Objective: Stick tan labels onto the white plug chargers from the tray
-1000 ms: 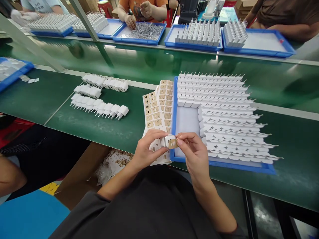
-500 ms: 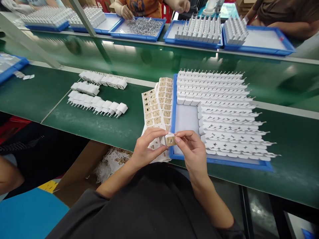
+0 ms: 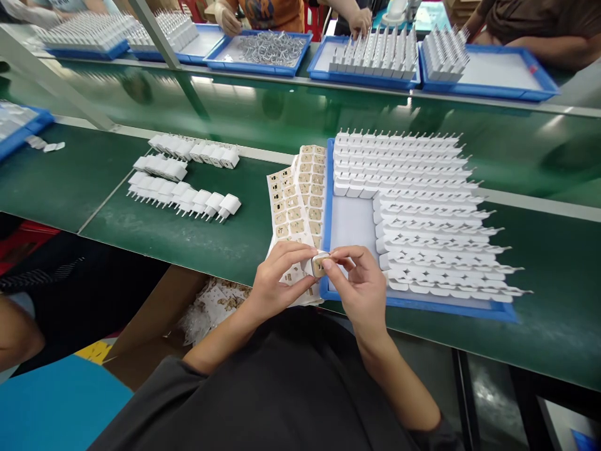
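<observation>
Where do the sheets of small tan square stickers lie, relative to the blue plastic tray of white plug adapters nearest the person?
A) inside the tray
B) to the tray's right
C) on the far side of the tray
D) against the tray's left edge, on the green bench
D: the sheets of tan square stickers lie on the green bench, against the left rim of the blue plastic tray.

A green worktop (image 3: 178, 235) spans the view. Beyond it runs a glossy green conveyor belt (image 3: 282, 116), reflecting overhead light in pale patches. A grey metal strut (image 3: 159, 37) crosses the belt diagonally. Below the worktop's near edge: a brown cardboard box (image 3: 154, 319) and a blue floor surface (image 3: 56, 407).
</observation>
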The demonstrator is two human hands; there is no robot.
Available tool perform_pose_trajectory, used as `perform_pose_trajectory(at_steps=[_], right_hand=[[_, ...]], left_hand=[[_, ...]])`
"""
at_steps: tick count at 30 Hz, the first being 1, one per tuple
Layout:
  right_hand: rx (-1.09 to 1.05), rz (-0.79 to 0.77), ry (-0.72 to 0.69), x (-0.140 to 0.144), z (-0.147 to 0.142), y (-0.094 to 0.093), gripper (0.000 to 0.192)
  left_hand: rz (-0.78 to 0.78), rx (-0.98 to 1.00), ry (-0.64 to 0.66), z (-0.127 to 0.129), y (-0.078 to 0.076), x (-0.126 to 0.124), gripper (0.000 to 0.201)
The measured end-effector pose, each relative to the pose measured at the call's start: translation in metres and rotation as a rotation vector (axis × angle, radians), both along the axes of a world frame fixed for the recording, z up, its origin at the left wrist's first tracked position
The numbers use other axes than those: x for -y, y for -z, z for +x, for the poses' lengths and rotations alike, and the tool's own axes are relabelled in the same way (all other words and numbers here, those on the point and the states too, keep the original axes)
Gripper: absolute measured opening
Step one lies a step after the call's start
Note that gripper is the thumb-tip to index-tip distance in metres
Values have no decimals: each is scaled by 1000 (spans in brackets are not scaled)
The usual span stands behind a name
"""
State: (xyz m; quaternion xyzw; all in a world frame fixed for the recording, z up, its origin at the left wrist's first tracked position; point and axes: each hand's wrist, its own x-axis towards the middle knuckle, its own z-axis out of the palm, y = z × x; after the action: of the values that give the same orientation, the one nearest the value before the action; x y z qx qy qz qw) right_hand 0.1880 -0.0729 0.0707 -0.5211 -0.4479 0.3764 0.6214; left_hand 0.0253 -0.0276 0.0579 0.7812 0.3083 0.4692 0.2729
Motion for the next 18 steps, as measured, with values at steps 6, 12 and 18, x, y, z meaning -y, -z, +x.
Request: perform_pose_trajectory(at_steps=[6,12,18], right_hand=[[83,28,42,0,-4,1,7],[181,36,68,0,-7,0,5],[303,65,173,-6,4,-2,11]], left_hand=[[40,7,-19,1,0,0,41],[89,13,-49,1,1,1,39],[32,82,-23,1,8,4,41]])
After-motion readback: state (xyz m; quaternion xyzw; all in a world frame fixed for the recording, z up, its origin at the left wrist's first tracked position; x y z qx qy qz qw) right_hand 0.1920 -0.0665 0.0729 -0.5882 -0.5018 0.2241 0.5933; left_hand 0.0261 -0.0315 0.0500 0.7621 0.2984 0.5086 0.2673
